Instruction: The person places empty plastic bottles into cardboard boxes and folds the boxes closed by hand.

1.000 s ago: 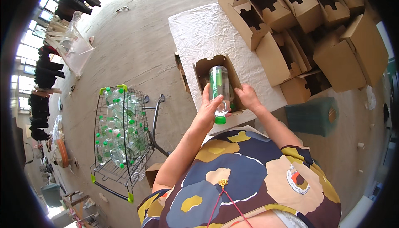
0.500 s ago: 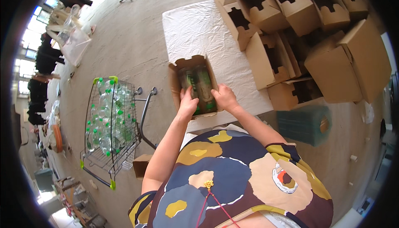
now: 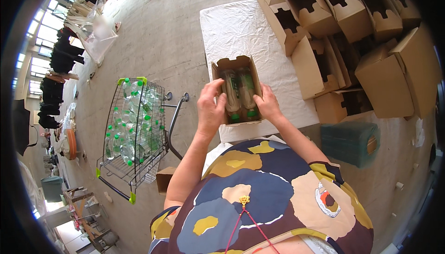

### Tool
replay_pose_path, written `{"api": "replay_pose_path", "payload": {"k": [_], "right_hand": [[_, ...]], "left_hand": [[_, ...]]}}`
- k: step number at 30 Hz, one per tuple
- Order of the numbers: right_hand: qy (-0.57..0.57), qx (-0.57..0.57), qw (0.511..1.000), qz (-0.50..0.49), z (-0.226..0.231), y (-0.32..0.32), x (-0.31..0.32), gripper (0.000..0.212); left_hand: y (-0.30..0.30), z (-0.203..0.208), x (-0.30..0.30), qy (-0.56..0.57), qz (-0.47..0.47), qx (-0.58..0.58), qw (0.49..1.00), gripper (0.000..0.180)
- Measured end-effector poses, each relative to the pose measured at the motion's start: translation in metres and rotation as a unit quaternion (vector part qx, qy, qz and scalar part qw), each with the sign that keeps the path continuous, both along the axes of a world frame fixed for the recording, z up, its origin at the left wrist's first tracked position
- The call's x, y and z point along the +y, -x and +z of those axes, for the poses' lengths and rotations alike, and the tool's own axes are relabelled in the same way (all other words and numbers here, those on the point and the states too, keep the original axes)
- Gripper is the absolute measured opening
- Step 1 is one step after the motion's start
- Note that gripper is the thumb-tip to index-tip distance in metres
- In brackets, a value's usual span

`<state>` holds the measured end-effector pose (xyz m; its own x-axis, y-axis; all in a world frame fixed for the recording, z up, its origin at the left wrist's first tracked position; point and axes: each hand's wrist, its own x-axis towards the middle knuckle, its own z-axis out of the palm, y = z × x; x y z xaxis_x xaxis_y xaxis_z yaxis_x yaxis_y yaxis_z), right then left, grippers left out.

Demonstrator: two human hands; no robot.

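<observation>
An open cardboard box [image 3: 219, 58] stands on the white-covered table in front of me. Two clear plastic bottles [image 3: 235, 97] with green caps and green labels lie side by side in it, caps toward me. My left hand [image 3: 211, 108] is at the box's left wall, its thumb and fingers curved over the edge. On the opposite side my right hand [image 3: 270, 106] grips the right wall, thumb over the rim and fingers outside. Neither hand is on a bottle.
Left of me stands a wire cart [image 3: 133, 138] full of green-capped bottles. Several open cardboard cartons [image 3: 340, 13] are piled on the right of the white-covered table [image 3: 222, 27]. A green wrapped bundle [image 3: 348, 143] sits on the floor below them.
My left hand has come out of the box, off the bottles, to its left wall. My right hand stays at the right wall. The whole view has shifted, so everything appears further right.
</observation>
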<state>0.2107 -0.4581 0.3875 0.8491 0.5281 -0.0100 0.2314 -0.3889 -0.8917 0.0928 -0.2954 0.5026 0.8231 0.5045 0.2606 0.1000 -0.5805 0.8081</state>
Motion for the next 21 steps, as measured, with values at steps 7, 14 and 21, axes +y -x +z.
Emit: {"api": "replay_pose_path", "payload": {"k": [7, 14, 21], "right_hand": [[-0.014, -0.050, 0.999, 0.001, 0.019, 0.002, 0.000, 0.061], [-0.003, -0.061, 0.997, -0.038, 0.026, 0.013, 0.002, 0.057], [0.082, -0.155, 0.984, 0.006, 0.089, 0.046, 0.003, 0.072]], "left_hand": [[0.005, -0.027, 0.056, 0.047, 0.026, 0.030, 0.998, 0.038], [-0.013, -0.056, 0.064, 0.035, -0.047, 0.014, 0.998, 0.044], [-0.048, -0.039, 0.084, -0.239, -0.064, 0.033, 0.968, 0.055]]}}
